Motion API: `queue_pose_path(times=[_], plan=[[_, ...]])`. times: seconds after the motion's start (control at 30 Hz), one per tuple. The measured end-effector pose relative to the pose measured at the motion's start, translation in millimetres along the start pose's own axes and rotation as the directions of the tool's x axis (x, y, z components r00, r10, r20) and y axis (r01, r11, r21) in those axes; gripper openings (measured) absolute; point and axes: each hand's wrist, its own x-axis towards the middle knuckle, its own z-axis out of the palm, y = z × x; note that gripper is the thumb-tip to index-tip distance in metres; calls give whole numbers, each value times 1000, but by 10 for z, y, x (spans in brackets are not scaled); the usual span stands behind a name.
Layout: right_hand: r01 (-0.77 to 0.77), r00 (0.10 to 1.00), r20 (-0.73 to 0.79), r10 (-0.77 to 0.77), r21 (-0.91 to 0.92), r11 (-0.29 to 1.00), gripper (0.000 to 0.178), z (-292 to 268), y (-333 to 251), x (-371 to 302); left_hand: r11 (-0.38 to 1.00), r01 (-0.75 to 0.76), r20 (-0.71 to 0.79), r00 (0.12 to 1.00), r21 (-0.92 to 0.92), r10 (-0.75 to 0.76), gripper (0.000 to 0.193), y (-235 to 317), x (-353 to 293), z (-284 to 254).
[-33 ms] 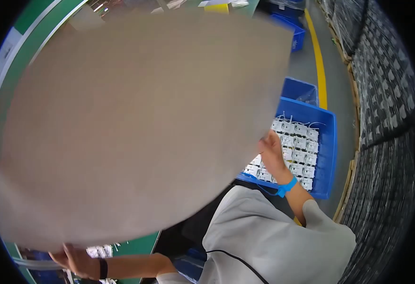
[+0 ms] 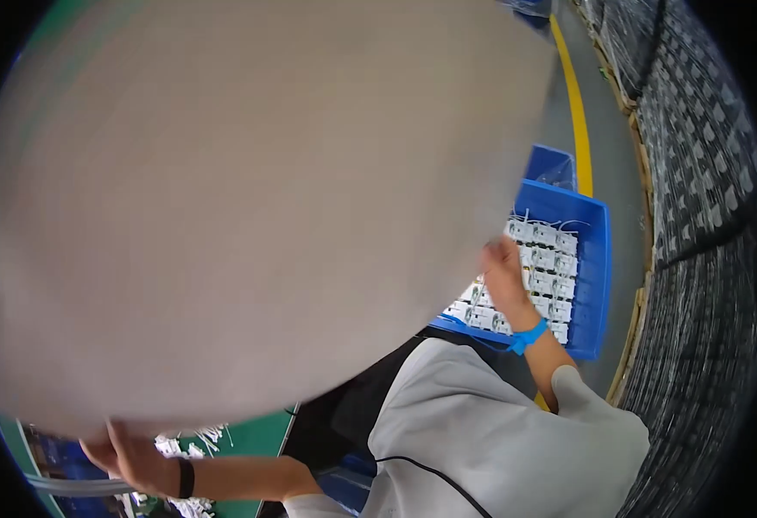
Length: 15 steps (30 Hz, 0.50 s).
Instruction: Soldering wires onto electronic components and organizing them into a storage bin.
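A large flat beige-grey sheet fills most of the view, close up and blurred; its material is hard to make out. My right hand, with a blue band at the wrist, pinches the sheet's right edge. At the lower left, my left hand grips the near edge, fingers partly behind it; a black band circles that wrist. Just beyond my right hand, a blue bin holds rows of small white parts with white wires. Whatever lies behind the sheet is hidden.
Below the sheet, a green tabletop carries loose white parts. A smaller blue bin stands beyond the full one. A yellow floor line runs along the right, beside wrapped stacks on wooden pallets.
The sheet has risen and now covers the far table and its items, which showed before. Both hands keep hold of it; my right hand has shifted slightly right.
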Motion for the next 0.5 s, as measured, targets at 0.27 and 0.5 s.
queue_pose_path(times=[0.27,0.5], plan=[[256,777,-593,-209,-6,967,47,-1687,-828,-69,982,104,523,852,-158,-6,40,1402,-289,3622],[31,626,-678,-385,-471,881,47,-3088,-443,-611,984,171,737,671,-54,-76,108,1107,-2882,4676]])
